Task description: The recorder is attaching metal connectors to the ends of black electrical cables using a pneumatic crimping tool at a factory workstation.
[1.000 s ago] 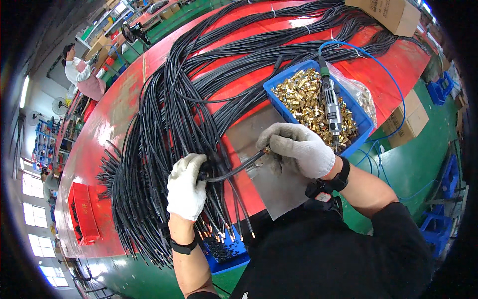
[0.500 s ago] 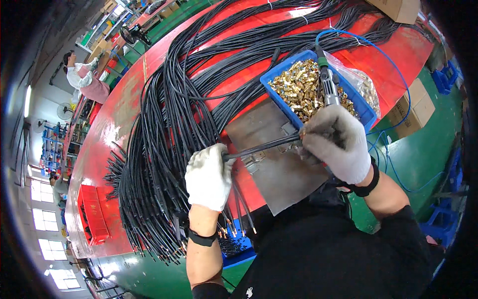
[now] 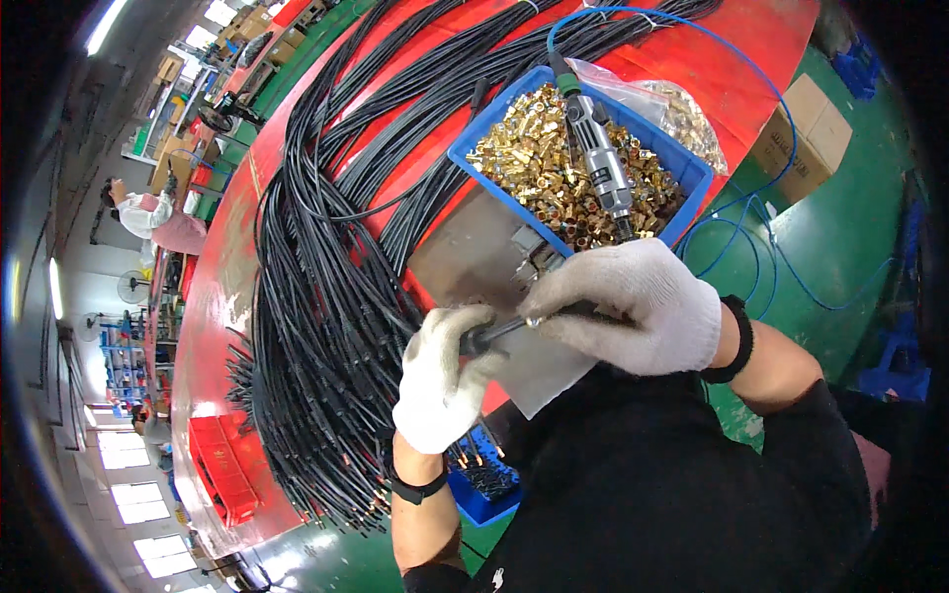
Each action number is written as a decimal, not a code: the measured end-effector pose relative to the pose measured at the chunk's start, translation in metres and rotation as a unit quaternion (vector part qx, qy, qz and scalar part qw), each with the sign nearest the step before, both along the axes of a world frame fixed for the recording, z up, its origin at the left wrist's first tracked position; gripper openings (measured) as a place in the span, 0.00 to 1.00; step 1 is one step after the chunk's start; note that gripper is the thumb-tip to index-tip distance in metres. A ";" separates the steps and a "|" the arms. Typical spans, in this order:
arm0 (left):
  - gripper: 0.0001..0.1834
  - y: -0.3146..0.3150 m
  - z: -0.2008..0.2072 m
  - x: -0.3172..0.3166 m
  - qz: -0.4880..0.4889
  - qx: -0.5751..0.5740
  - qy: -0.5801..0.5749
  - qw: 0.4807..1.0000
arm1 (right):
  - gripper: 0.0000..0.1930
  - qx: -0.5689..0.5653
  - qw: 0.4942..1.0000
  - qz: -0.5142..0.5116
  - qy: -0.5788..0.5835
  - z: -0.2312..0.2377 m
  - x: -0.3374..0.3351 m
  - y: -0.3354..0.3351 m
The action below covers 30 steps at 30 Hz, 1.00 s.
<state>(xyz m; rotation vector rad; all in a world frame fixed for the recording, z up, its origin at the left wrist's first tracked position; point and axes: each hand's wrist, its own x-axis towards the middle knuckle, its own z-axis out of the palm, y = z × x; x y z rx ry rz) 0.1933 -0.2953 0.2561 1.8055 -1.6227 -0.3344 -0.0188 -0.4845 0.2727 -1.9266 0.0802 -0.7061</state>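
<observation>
My left hand [image 3: 445, 381], in a white work glove, is closed round a black cable [image 3: 500, 330] near its end. My right hand [image 3: 633, 306], gloved too, pinches the cable's tip, where a small shiny metal bit shows between thumb and finger; its shape is mostly hidden. Just beyond the right hand, a blue bin [image 3: 506, 201] holds many brass fittings [image 3: 524, 138]. Across them lies a grey air-powered hand tool [image 3: 598, 163]. A metal plate [image 3: 465, 247] with a small fixture [image 3: 534, 259] is under and behind my hands.
A thick bundle of black cables [image 3: 326, 336] covers the red tabletop [image 3: 232, 267]. A red bin [image 3: 222, 469] sits left, a blue tray [image 3: 484, 511] below the near edge. A blue air hose [image 3: 781, 109] loops right past a plastic bag [image 3: 687, 124] and a carton [image 3: 806, 128]. Another person [image 3: 148, 217] is far left.
My hands have come closer together, leaving a shorter stretch of cable between them. My right hand has moved nearer to me, away from the bin. The view has shifted.
</observation>
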 end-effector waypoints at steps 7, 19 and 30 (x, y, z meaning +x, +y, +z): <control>0.25 0.019 0.001 -0.003 0.011 -0.059 0.076 0.995 | 0.10 -0.028 0.998 0.026 -0.042 0.017 0.004 0.012; 0.25 0.037 -0.011 -0.008 0.066 -0.093 0.190 0.975 | 0.09 -0.087 0.992 0.054 -0.074 0.027 0.018 0.016; 0.22 0.041 -0.010 0.001 0.051 -0.096 0.156 0.982 | 0.13 -0.123 0.986 0.086 -0.076 0.036 0.030 0.017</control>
